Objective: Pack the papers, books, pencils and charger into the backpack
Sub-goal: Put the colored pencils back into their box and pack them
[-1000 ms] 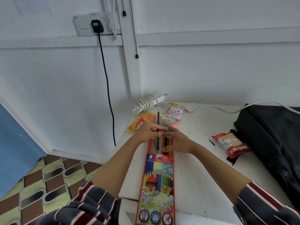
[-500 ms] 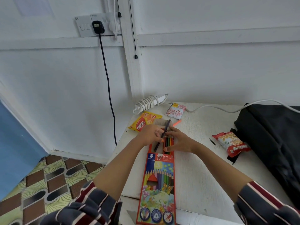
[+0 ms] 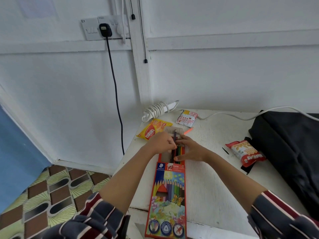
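An orange coloured-pencil box lies lengthwise on the white table, its far end open with several pencils showing. My left hand pinches a dark pencil over the open end, its tip pointing away from me. My right hand rests flat on the box's open end beside the pencils, fingers straight. One loose orange pencil lies just beyond the hands. The black backpack sits at the right edge of the table. A white charger with coiled cable lies at the table's far left corner.
A yellow wafer packet, a small white sachet and a red snack packet lie on the table. A white cable runs to the backpack. A black cord hangs from the wall socket. Patterned floor lies left.
The dark pencil stood long and straight beyond the box, then tilted; now my left hand has drawn it back so less sticks out past the fingers. My right hand stays on the box.
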A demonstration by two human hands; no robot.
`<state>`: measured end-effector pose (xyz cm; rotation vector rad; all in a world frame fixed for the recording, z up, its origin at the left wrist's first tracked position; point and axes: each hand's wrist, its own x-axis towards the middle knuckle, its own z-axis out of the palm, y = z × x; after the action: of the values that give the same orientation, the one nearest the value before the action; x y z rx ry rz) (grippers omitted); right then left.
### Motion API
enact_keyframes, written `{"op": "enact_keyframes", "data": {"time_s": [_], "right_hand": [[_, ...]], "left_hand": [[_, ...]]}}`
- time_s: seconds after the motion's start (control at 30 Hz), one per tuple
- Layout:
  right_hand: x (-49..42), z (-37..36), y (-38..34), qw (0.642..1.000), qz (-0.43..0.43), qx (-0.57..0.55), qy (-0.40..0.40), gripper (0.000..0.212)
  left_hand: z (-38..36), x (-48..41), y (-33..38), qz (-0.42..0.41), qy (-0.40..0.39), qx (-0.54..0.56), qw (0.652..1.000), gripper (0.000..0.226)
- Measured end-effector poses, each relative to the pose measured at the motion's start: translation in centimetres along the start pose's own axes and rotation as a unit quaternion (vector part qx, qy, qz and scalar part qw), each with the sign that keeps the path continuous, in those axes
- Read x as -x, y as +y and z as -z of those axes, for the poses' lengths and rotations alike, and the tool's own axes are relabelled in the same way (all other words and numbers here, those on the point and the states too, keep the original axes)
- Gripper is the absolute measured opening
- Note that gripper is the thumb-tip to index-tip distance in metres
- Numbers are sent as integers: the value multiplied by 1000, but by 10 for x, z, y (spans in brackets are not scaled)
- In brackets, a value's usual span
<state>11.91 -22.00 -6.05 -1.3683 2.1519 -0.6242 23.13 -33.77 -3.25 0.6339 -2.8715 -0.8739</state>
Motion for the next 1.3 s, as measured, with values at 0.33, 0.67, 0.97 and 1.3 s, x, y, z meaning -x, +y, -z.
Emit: {"op": "enact_keyframes", "data": {"time_s": [0.33,0.67,0.97,1.3], "right_hand": [[5,5,-2,999,10,-28,-12,78],[4,5,0,999,5,-27,-20,77],[8,10,-4,998,10,-66,-21,62],[-6,26,21,970,-23,-91,223,24]], "left_hand": [[-5,-2,-17,-29,-2,-96,995,43],[-10,-1,-24,-30,40,-37,998,47],[-8,0,-24,-8,22,-57,998,44],[-6,-9,-24,-23,101,-4,995,29]]}}
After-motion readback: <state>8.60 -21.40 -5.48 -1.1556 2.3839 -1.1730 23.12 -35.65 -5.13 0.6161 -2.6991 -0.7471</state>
